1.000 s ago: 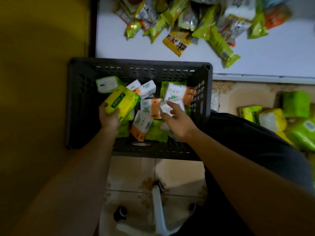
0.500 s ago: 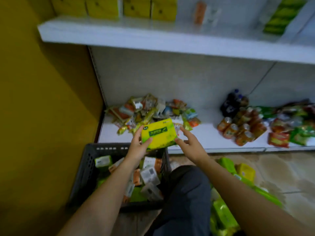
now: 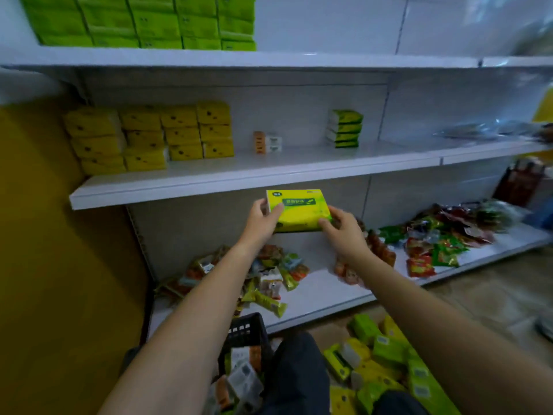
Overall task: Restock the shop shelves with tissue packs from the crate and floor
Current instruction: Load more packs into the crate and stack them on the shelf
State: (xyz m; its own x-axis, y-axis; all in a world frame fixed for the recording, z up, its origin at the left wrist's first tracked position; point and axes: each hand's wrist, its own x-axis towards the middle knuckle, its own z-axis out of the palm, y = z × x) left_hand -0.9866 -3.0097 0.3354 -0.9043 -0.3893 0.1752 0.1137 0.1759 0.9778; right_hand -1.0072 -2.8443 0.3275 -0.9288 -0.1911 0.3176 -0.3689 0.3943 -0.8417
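Head view, looking forward and down over both my forearms: the restocking is partly done, by my reading. Above and to the left of my fingers, the white metal middle shelf (image 3: pixel 209 184) already carries a block of stacked yellow plastic-wrapped tissue packs (image 3: pixel 149 136). Further right on it, above my right hand, stand a short stack of green-and-white tissue packs (image 3: pixel 344 128) and a couple of small orange-and-white packs (image 3: pixel 267 142). Higher up, the top shelf holds rows of lime-green tissue packs (image 3: pixel 143 22). Plenty is left: below my wrists the dark plastic lattice crate (image 3: pixel 248 333) shows small packs inside, and down to the right of my right arm a heap of green and yellow tissue packs (image 3: pixel 389 354) lies on the tiled floor. Loose snack packets (image 3: pixel 269 280) lie on the bottom shelf beneath my hands; I judge they are not my concern. Between my hands is the bright yellow-green rectangular tissue pack (image 3: pixel 299 211), lifted in the air just below the front lip of the middle shelf and touching no shelf. My left hand (image 3: pixel 263 218) grips its left end, thumb on the printed top face, the other fingers underneath and out of sight. My right hand (image 3: pixel 344 232) holds the lower right corner, fingers (image 3: pixel 326 223) bent round the edge, loosely spread rather than clenched. Both grasp the one pack; neither is free.
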